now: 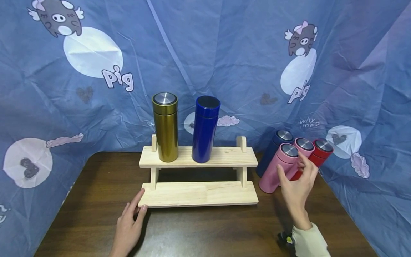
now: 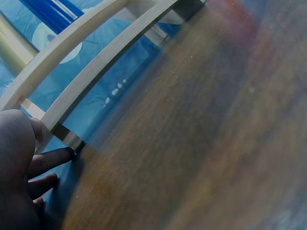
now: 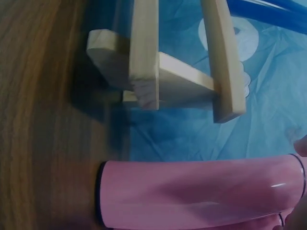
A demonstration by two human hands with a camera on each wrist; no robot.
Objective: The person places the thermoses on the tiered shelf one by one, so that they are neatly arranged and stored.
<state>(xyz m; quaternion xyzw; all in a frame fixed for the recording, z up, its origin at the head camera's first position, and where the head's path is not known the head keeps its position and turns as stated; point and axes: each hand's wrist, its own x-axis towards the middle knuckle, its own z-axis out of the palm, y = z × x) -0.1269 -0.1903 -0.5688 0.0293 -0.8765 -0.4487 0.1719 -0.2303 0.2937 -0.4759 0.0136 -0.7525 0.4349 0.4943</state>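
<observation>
A two-tier wooden rack (image 1: 199,194) stands on the table. My left hand (image 1: 128,223) rests at its lower left corner, fingers fairly straight and touching the end of the board. On the upper tier stand a gold thermos bottle (image 1: 166,132) and a blue thermos bottle (image 1: 205,132), both upright. To the right of the rack, my right hand (image 1: 300,187) holds the front pink thermos bottle (image 1: 277,171) near its lid, thumb on the left and fingers on the right. That bottle's base is on the table in the right wrist view.
Close behind the held bottle stand a dark blue thermos bottle (image 1: 271,151), a second pink thermos bottle (image 1: 304,144) and a red thermos bottle (image 1: 322,151). A blue printed cloth (image 1: 205,46) hangs behind and beside the brown table (image 1: 205,232).
</observation>
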